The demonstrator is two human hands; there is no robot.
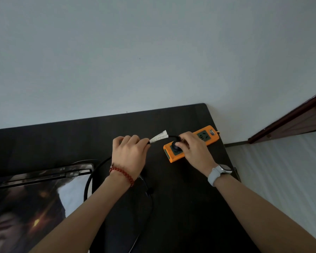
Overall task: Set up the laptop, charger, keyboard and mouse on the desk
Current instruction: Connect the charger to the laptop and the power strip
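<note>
laptop (pixel 40 172): sitting at the desk's near-left w/ lid raised; top bezel running left to right, glossy dark screen facing the viewer & showing a dim picture; lower part cut off by the frame edge
desk (pixel 190 198): matte black top, rounded far-right corner, long edge lying along the pale wall
charger cable (pixel 88 181): round black rubbery cord, arcing up from beside the laptop's right edge to the left hand, then on to the plug; a thinner cord is looping on the desk nearer the viewer
left hand (pixel 129 154): clenched round the cable, knuckles up; red bead bracelet (pixel 122 175) sitting on the wrist
paper tag (pixel 158 136): white, crumpled, wrapped on the cable btwn the two hands, pointing up-right
plug (pixel 176 144): round black head sitting in the strip's near-left socket
power strip (pixel 191 143): orange plastic bar w/ dark green sockets, long axis running near-left to far-right, lying by the desk's right edge
right hand (pixel 192 147): fingers curled over the strip, pinching the plug; pale watch (pixel 220 172) on the wrist
</note>
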